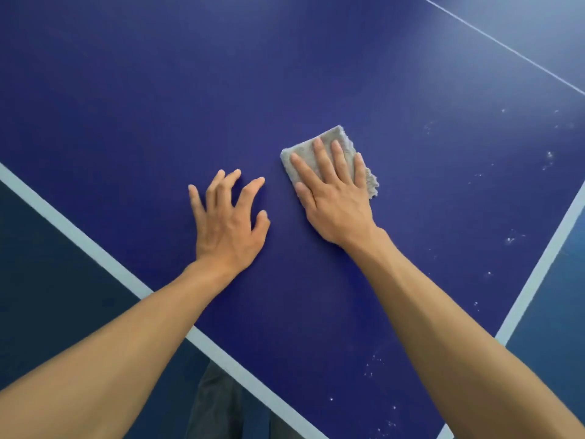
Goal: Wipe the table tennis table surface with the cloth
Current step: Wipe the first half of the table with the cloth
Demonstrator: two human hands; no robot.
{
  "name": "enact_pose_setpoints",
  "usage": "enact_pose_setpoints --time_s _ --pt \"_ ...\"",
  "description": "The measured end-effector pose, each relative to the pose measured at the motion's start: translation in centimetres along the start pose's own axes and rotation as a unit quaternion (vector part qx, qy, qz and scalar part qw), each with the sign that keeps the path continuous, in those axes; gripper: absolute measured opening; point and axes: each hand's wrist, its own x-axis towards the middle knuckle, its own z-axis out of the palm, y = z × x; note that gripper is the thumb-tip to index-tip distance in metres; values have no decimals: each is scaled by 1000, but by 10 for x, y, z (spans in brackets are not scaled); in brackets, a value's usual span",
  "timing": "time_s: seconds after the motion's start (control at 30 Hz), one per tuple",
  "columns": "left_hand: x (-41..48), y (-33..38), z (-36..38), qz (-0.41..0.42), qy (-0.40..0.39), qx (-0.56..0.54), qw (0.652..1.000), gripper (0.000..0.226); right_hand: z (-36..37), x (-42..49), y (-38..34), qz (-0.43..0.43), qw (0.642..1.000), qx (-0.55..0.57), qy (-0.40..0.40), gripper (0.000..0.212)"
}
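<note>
While our right hand (335, 204) lies flat on the cloth (336, 133), fingers straight and a little spread, the thumb runs along the cloth's left edge. The cloth is grey, folded into a small pad with a frayed right edge, and it sits on the blue table (158, 90) near the middle of our view, well in from the borders. Our left hand (228, 226) rests just beside it, to the left and a little nearer us, apart from the cloth. Its fingers are spread and arched, the tips touching the table, and it holds nothing. Both forearms are bare and reach in from the bottom.

A wide white line (79, 232) marks the near edge of the table, a second one (538, 274) the right edge, and they meet at the corner at the bottom. A thin white line (500, 42) crosses the top right. White specks (549, 155) dot the table right of the cloth. Below the near edge we see dark floor (47, 280).
</note>
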Motion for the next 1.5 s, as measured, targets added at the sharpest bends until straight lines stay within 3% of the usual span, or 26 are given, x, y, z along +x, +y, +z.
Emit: enact_pose_setpoints --time_s 0.07,0.2,0.27,0.33,0.4,0.47,0.5,0.53,0.6,0.67,0.73,0.8,0.87,0.93,1.0,1.07,1.17,1.23,1.3,1.4,1.47,1.5 --pt "24 23 8 2 -10 -2 1000 56 -7 7 38 31 999 -7 -4 54" --pt "71 61 24 2 -39 -10 999 56 -34 34 136 307 950 54 12 58" --pt "84 76 33 -17 -54 6 998 56 -41 42 151 354 932 70 20 59" --pt "86 81 38 -30 -53 28 998 57 -38 43 136 283 958 47 23 58" --pt "86 80 38 -30 -45 36 998 58 -28 35 112 115 993 10 22 56" --pt "85 79 37 -29 -40 40 998 59 -21 29 105 -28 999 -16 4 55" --pt "86 80 37 -32 -40 46 998 59 -24 35 112 -50 999 -22 -2 55" --pt "87 82 37 -35 -43 51 997 60 -29 46 127 -27 999 -19 3 55" --pt "88 84 37 -38 -50 57 996 60 -40 70 165 127 992 -1 16 55" --pt "87 83 37 -34 -47 58 997 60 -54 90 200 321 945 48 33 57" --pt "88 81 38 -35 -42 56 997 60 -59 106 201 425 900 79 51 58" --pt "88 81 39 -37 -42 61 997 60 -57 118 166 385 918 77 56 57" --pt "87 83 39 -38 -44 68 996 59 -44 121 118 209 976 43 54 55" --pt "87 83 39 -41 -51 72 995 59 -33 117 93 47 998 9 30 53" --pt "88 83 38 -40 -58 76 995 60 -38 123 117 26 999 3 24 53" --pt "88 82 38 -41 -60 71 995 60 -47 129 167 166 985 14 34 54" --pt "88 81 39 -33 -51 67 996 56 -70 124 242 443 891 77 62 57" --pt "89 81 40 -37 -54 69 995 56 -75 125 251 499 858 99 68 58" --pt "89 81 40 -36 -59 69 995 60 -70 129 223 413 906 77 59 58" --pt "88 81 41 -29 -48 71 996 61 -52 128 162 131 990 28 31 54" --pt "89 80 42 -29 -42 70 996 59 -48 126 154 22 1000 -4 4 52" --pt "90 80 42 -29 -42 69 996 57 -52 128 165 32 999 -4 3 52"
